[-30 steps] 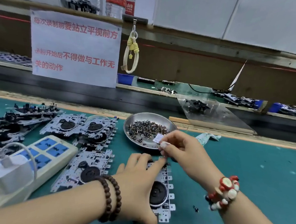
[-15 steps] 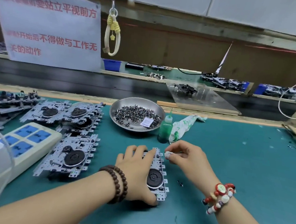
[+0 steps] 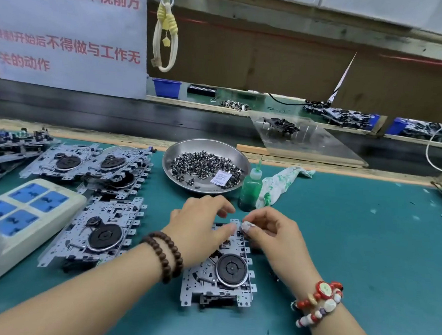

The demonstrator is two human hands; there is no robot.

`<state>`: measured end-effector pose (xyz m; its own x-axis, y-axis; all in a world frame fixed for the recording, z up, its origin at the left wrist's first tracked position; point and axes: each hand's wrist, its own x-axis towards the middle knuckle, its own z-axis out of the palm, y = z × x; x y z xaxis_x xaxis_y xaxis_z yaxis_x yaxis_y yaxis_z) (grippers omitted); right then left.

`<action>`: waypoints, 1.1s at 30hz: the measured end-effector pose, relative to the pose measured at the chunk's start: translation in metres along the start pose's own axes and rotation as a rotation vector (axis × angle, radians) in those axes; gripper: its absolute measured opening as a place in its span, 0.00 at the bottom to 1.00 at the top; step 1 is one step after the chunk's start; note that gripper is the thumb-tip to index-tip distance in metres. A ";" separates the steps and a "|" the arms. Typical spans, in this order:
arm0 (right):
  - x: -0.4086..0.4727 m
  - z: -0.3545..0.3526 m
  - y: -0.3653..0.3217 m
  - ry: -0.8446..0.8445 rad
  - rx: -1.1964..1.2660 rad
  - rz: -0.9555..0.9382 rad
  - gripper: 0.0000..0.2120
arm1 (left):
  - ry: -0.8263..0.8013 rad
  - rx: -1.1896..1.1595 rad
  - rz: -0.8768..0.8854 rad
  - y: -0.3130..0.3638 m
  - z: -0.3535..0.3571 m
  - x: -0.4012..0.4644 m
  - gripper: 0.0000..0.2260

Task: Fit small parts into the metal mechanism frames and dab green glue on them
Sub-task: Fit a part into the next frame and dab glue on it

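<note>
A: Both hands are over the near frame (image 3: 219, 276) on the green mat (image 3: 351, 253). The left hand (image 3: 198, 230) lies across the frame's far half, fingers bent over the top edge, thumb pressing down on the metal.

B: And the right hand (image 3: 272, 235) sits at the frame's far right corner, fingers curled in, fingertips pinched together right on that corner. The thumb wears a white tip. Whether a part sits in that pinch, I cannot tell; it is too small.

A: Behind the hands, the steel dish (image 3: 187, 155) holds a heap of small parts (image 3: 202, 166) and a white slip (image 3: 220, 179).

B: Just right of the dish stands the glue bottle (image 3: 251, 190), upright, green inside, nozzle up. A green-stained rag (image 3: 278, 183) lies against it.

A: Left of the working frame lies 1 more frame (image 3: 99, 235), flat on the mat, and a pile of frames (image 3: 93, 167) lies beyond it, overlapping.

B: A power strip (image 3: 31, 207) with blue sockets sits at far left. A beaded bracelet circles each wrist.
</note>
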<state>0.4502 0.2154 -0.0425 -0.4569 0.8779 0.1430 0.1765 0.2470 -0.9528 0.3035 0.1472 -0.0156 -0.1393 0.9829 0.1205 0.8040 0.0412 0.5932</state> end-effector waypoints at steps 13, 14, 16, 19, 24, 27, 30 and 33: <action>-0.001 -0.001 0.000 -0.033 -0.167 -0.128 0.08 | 0.083 -0.171 0.031 -0.009 0.019 0.007 0.09; -0.001 -0.001 0.000 -0.034 -0.170 -0.139 0.09 | 0.111 -0.181 0.041 -0.009 0.020 0.006 0.09; -0.004 -0.001 0.000 -0.026 -0.171 -0.162 0.11 | 0.166 -0.191 0.069 -0.010 0.022 0.005 0.10; -0.005 -0.001 0.000 -0.022 -0.194 -0.169 0.12 | 0.184 -0.254 0.071 -0.013 0.024 0.005 0.08; -0.005 -0.002 -0.001 -0.021 -0.230 -0.148 0.12 | 0.151 -0.321 0.056 -0.016 0.025 0.006 0.06; -0.004 -0.002 0.000 -0.032 -0.206 -0.116 0.12 | 0.164 -0.338 0.049 -0.017 0.026 0.008 0.07; -0.003 -0.002 0.001 -0.038 -0.205 -0.100 0.12 | 0.167 -0.360 0.038 -0.018 0.026 0.008 0.08; -0.003 -0.001 0.000 -0.037 -0.217 -0.100 0.12 | 0.157 -0.356 0.020 -0.018 0.026 0.007 0.08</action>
<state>0.4529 0.2132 -0.0431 -0.5123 0.8302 0.2197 0.3104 0.4176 -0.8540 0.3029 0.1584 -0.0467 -0.2346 0.9421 0.2395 0.5609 -0.0701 0.8249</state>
